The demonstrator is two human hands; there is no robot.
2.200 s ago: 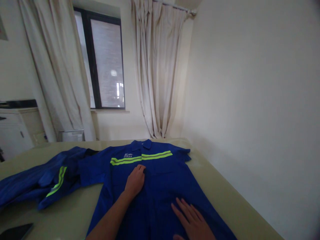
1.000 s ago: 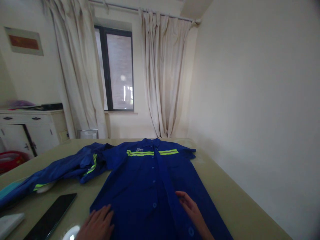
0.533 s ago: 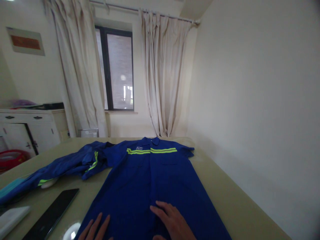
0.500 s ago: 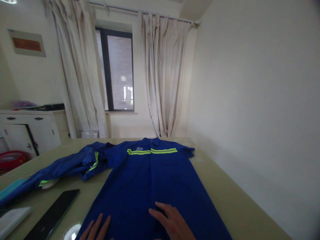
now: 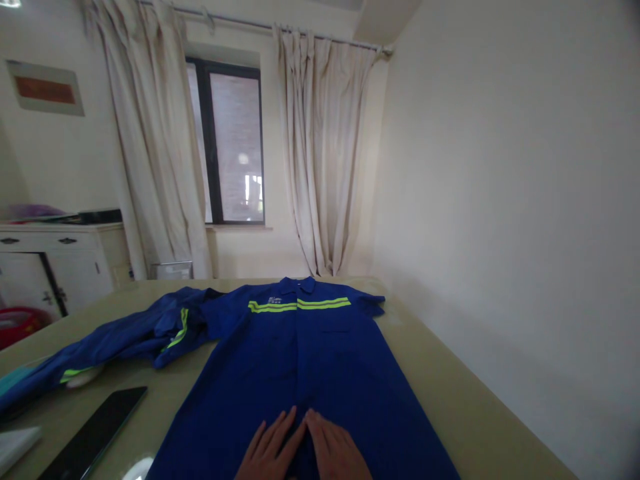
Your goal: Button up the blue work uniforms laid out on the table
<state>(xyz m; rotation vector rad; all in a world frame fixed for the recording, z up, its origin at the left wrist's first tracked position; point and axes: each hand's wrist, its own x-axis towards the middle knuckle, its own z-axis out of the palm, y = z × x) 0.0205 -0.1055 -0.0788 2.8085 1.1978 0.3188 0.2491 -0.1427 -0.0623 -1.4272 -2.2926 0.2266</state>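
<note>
A blue work shirt point(image 5: 305, 360) with two yellow-green reflective stripes across the chest lies flat, front up, on the pale table point(image 5: 450, 393). Its collar points toward the window. My left hand point(image 5: 267, 450) and my right hand point(image 5: 337, 453) rest side by side on the shirt's lower front, near the bottom edge of the view. Both hands lie flat with fingers stretched out, fingertips almost touching over the button line. One sleeve of the shirt trails off to the left.
A second blue garment point(image 5: 100, 343) with a reflective stripe lies bunched at the left. A dark phone point(image 5: 95, 433) lies near the front left, beside a white object point(image 5: 15, 447). A white cabinet point(image 5: 55, 267) and curtains stand behind; a wall runs along the right.
My left hand has slid rightward to the shirt's middle and my right hand has shifted slightly left, so the two now meet at the button line. The shirt front lies closed and smoother.
</note>
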